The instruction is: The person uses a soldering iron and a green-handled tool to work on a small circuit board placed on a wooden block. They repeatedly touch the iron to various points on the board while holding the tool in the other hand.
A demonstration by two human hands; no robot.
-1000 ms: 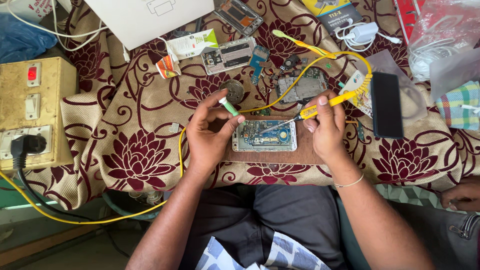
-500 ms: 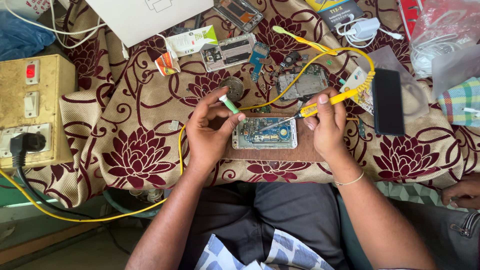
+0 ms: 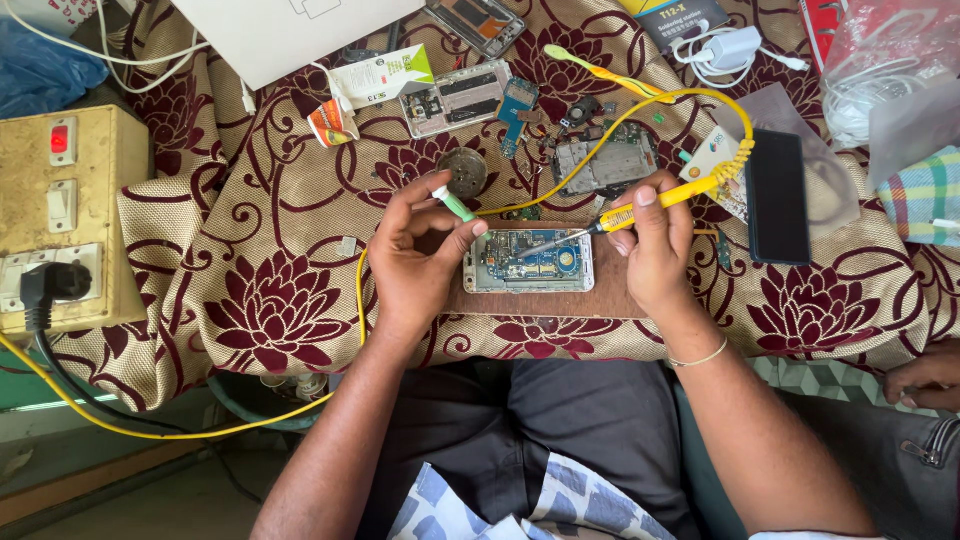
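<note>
- Under both hands, the tablecloth [image 3: 280,300] is matt woven cloth.
- Between the hands, the opened phone [image 3: 528,262] shows glossy blue circuit board and dull metal.
- Beneath it, the board [image 3: 610,298] is matt brown wood.
- In the right hand [image 3: 655,250], the soldering iron [image 3: 640,208] has a yellow plastic handle and a bare metal tip.
- Right of that hand, the black phone [image 3: 777,196] is smooth and glossy.

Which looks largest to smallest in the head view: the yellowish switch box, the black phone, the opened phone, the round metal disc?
1. Switch box
2. Black phone and opened phone: similar, unsure
3. Round metal disc
</note>
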